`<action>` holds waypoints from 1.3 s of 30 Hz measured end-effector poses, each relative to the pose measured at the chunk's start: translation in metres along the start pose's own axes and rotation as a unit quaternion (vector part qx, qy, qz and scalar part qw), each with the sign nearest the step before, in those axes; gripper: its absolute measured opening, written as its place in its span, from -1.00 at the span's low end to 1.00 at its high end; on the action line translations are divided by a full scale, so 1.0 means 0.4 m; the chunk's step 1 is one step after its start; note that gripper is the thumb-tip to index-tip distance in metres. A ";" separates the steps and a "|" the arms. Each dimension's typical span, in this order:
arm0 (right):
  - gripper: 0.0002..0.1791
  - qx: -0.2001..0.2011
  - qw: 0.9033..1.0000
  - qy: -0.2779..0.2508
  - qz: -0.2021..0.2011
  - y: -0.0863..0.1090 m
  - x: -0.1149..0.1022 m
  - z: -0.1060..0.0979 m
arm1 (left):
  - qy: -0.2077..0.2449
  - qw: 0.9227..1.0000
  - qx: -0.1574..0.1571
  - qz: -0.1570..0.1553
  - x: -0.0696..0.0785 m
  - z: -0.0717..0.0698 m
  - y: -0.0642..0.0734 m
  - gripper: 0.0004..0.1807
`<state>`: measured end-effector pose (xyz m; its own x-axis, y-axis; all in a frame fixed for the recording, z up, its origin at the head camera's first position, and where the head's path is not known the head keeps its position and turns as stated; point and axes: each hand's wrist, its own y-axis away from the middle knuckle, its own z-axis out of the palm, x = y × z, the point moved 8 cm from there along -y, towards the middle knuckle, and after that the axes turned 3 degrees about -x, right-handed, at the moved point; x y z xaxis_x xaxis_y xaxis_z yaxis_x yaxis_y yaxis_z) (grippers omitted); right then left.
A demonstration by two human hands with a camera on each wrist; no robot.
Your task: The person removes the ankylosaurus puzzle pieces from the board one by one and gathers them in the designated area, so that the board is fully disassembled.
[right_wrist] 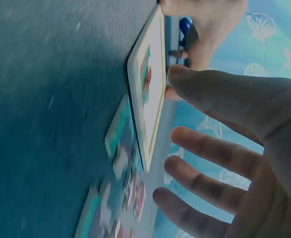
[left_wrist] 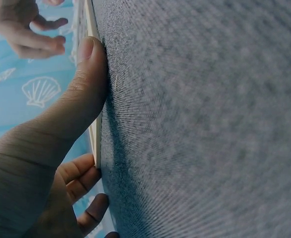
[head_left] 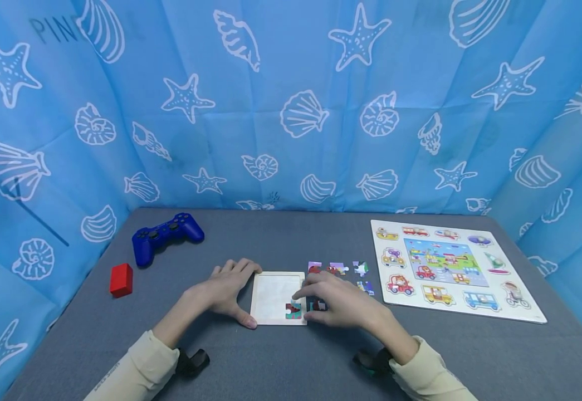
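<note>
A pale wooden puzzle tray (head_left: 273, 298) lies flat, with a red and green jigsaw piece (head_left: 293, 311) inside its lower right corner. My left hand (head_left: 228, 292) holds the tray along its left side, thumb at the near corner and fingertips at the far one. Over the tray's right edge hovers my right hand (head_left: 338, 301); in the right wrist view its fingers (right_wrist: 209, 148) are spread with nothing between them. Loose jigsaw pieces (head_left: 361, 268) lie right of the tray, some partly hidden under the right hand.
A white peg puzzle board (head_left: 461, 273) with vehicle pictures lies to the right. On the left are a blue game controller (head_left: 167, 236) and a red block (head_left: 121, 280). A blue shell-patterned curtain (head_left: 291, 139) hangs behind the grey table (head_left: 270, 362).
</note>
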<state>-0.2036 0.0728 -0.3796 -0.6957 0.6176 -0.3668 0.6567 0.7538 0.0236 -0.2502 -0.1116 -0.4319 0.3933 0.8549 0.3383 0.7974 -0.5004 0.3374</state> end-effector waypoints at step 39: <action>-0.70 -0.050 0.999 0.007 -0.012 -0.055 -0.021 0.057 | 0.004 1.000 0.002 0.005 0.001 -0.002 0.000 0.23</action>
<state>-0.2057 0.0460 -0.3985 -0.7147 0.6022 -0.3556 0.6086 0.7861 0.1079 -0.2504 -0.1114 -0.4311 0.3975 0.8488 0.3486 0.7954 -0.5082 0.3302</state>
